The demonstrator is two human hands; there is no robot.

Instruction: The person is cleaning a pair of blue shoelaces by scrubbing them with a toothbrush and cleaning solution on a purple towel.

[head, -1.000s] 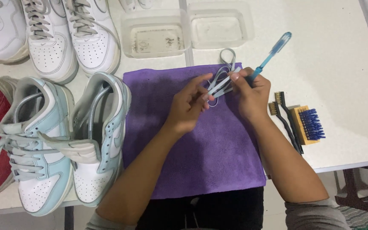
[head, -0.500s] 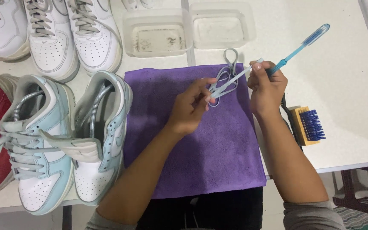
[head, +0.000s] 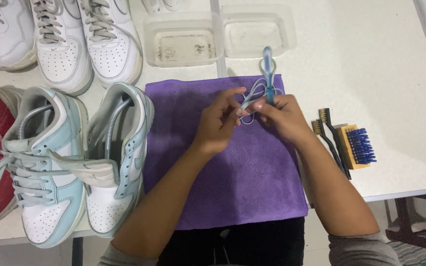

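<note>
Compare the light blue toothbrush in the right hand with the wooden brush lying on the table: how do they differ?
The toothbrush is slim, light blue plastic, gripped by the right hand over the purple cloth; the wooden brush is a short, blocky wood body with dark blue bristles, lying untouched on the white table. Both are cleaning brushes.

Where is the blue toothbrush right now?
In the head view the blue toothbrush is upright in the right hand, above the top edge of the purple cloth, just below the two clear plastic tubs, with the grey shoelace looped beside it.
</note>
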